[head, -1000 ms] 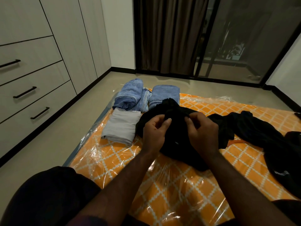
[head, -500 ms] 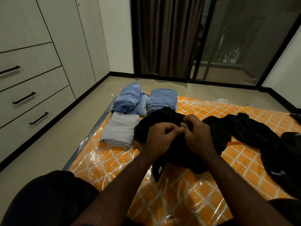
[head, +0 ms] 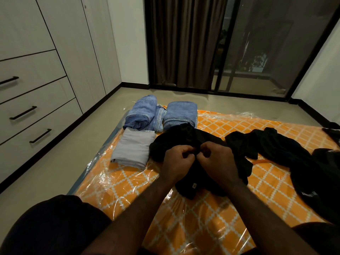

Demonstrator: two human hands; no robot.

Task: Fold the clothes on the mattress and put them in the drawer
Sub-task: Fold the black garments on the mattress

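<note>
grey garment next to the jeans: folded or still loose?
Folded. The grey garment lies as a flat, squared rectangle on the mattress, neither hand touching it.

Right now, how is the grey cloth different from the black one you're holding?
The grey cloth is folded into a flat, neat rectangle; the black garment is crumpled and not yet folded. The grey cloth lies untouched, while the left hand and right hand both pinch the black garment. Grey is light; black is dark. Both rest on the orange mattress.
</note>
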